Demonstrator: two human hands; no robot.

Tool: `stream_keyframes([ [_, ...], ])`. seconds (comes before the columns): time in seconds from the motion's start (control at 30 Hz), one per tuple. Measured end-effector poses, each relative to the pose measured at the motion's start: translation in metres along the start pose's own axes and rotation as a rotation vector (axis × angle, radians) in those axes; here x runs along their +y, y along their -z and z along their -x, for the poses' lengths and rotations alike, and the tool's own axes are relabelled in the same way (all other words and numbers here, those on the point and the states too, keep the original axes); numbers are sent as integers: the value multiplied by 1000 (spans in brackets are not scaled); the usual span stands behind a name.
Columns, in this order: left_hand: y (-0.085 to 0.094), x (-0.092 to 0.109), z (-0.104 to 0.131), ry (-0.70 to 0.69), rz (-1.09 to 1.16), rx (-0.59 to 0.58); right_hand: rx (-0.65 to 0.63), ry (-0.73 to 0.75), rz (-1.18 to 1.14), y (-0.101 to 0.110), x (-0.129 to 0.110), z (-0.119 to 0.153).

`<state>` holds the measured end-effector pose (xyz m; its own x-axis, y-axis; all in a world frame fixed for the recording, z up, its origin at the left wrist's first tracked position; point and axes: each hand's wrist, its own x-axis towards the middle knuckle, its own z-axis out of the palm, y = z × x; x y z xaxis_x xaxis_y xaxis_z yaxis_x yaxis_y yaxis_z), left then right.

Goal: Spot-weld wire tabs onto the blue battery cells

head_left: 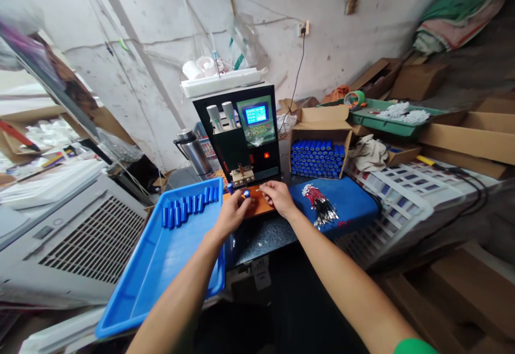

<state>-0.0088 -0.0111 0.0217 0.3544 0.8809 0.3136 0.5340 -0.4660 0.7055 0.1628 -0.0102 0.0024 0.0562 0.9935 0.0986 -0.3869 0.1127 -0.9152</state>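
The left hand (232, 213) grips a blue battery (247, 194) above the orange board (257, 204) in front of the black machine (259, 153), while the right hand (278, 197), just beside it, pinches a small pale piece (258, 189) too tiny to make out. More batteries (189, 206) stand in the blue tray (161, 273) to the left, and red and black wires (318, 204) lie bunched on the blue pad (354, 198) to the right.

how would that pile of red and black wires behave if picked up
The wires would probably droop and feel light, being thin strands. They may slide apart, since they lie loosely fanned. Their bunched white ends might catch on each other.
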Motion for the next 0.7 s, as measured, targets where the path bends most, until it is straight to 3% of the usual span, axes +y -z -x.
stream_keyframes([
  [0.3, -3, 0, -7, -18, -25, 103, 19, 5, 18, -1, 2, -3],
  [0.7, -12, 0, -12, 32, 82, 135, 57, 8, 84, -6, 2, -8],
])
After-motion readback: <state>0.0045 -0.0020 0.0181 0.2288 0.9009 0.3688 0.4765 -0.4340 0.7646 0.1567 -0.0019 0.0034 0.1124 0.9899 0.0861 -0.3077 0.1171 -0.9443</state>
